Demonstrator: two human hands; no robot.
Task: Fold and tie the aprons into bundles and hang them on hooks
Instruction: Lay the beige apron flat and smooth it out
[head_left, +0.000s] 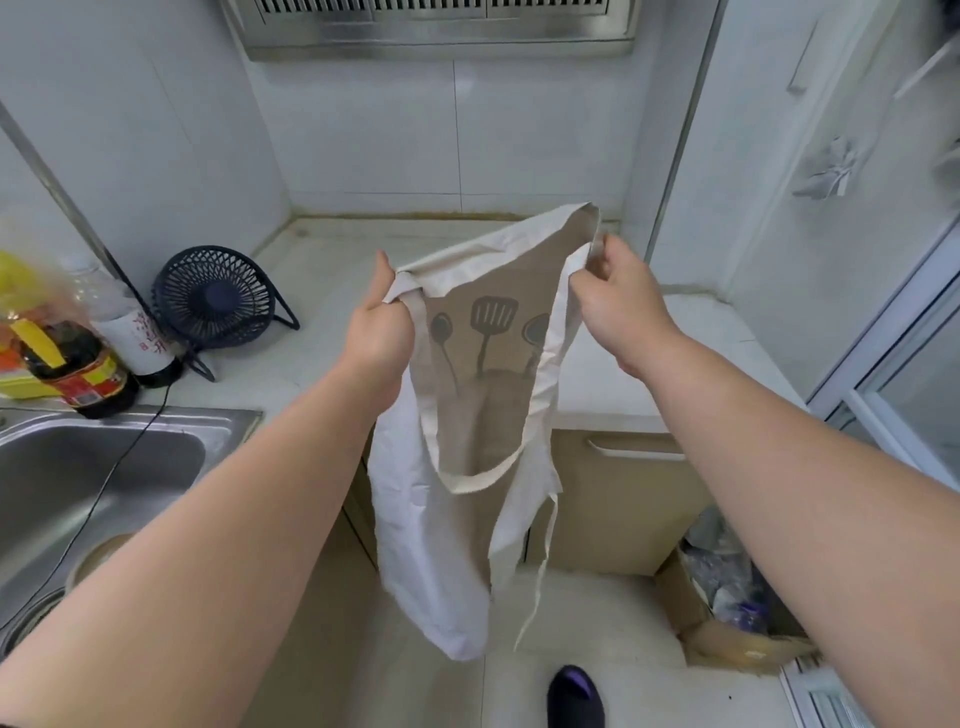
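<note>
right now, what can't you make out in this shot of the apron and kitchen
Head view:
apron print: partly hidden by its own folds and strap.
bottles: labels blurred at the left edge.
sink: cut off by the left edge.
pale bundle on the right wall: blurred, hook not discernible.

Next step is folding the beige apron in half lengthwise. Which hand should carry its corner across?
Probably right. The right hand pinches its top corner of the beige cloth apron in its fingertips, so it looks free to swing over. The left hand grips its corner in a full fist, a steady anchor.
</note>
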